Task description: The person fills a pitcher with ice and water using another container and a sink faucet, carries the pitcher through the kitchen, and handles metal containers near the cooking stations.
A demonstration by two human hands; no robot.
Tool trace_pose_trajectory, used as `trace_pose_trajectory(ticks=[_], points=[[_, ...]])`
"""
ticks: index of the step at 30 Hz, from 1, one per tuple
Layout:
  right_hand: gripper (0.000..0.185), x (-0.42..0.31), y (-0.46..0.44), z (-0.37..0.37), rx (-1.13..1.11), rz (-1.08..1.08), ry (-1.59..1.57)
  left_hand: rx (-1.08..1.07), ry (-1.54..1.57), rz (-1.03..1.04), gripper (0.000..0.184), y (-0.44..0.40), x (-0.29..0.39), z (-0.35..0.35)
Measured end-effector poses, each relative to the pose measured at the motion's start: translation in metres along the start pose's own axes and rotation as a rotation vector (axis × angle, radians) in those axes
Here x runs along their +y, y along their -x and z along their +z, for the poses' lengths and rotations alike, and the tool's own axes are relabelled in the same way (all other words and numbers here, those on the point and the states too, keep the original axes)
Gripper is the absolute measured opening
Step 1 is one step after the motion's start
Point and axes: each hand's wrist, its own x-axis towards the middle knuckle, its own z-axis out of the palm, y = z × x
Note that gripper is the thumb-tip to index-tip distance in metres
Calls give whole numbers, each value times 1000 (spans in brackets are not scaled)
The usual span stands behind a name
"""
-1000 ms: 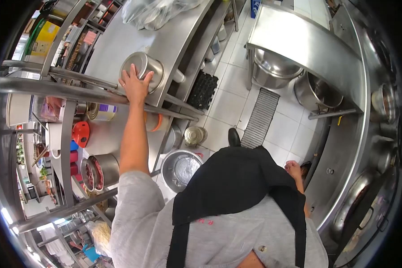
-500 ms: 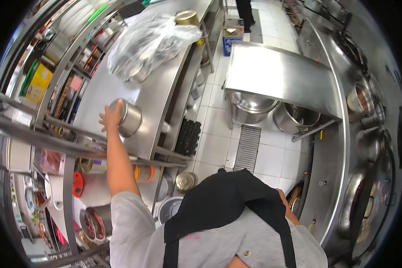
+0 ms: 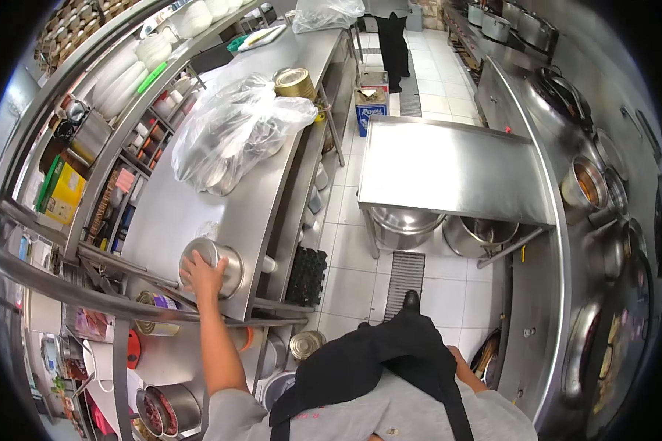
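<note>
My left hand (image 3: 203,276) lies with its fingers spread on the top of a round steel pot (image 3: 226,269), near the end of the steel counter (image 3: 251,234). Further along the same counter is a clear plastic bag (image 3: 235,136) with pale items inside, and beside it a gold-coloured can (image 3: 294,83). My right hand is hidden behind the black apron (image 3: 368,356); only the forearm shows at the right.
A low steel table (image 3: 452,169) stands across the aisle with large pots (image 3: 404,224) under it. At the right run stoves with pans (image 3: 585,184). A steel rail (image 3: 88,290) crosses the left side. A person in black trousers (image 3: 393,51) stands far ahead.
The view has tilted up and forward, showing more of the aisle and the person ahead. My left hand slid to the pot's edge, then came back over its top. My right hand went out of sight.
</note>
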Motion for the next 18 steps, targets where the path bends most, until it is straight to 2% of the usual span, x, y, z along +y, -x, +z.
trace_pose_trajectory(ticks=[1,3,4,5,6,7,9,10,12,13,14,15,16,17,18], points=[[14,-32,15,-13,-53,34,-40,-8,-22,-8,86,7,8,-8],[12,-97,49,-36,-133,79,-71,157,-24,116,79,17,19,-8],[11,-85,31,-39,-128,113,-150,239,-25,179,76,20,24,-7],[12,-54,-8,-42,-198,-174,179,256,64,327,73,16,25,2],[13,-18,-51,-45,-171,-478,491,275,152,472,69,7,26,18],[14,-30,-53,-52,-197,-404,499,294,238,613,66,3,26,30],[15,-70,-89,-66,-216,-476,677,161,256,645,64,17,53,41],[15,-92,-111,-68,-201,-611,831,95,263,668,63,19,64,43],[15,-90,-115,-84,-96,-753,1072,-40,298,665,63,15,74,70],[17,-117,-114,-95,-301,-703,1244,-114,225,554,64,12,77,90],[20,-108,-150,-91,-413,-550,1204,-178,130,488,68,-1,69,119],[16,-105,-161,-97,-253,-727,1132,-180,-35,532,71,-5,71,130],[14,-117,-167,-103,-205,-631,1046,-148,-45,529,73,1,75,127],[16,-134,-161,-115,-58,-770,1106,-112,-106,494,73,-1,80,130],[13,-159,-144,-131,-51,-668,871,-109,-85,491,74,-3,81,131]])
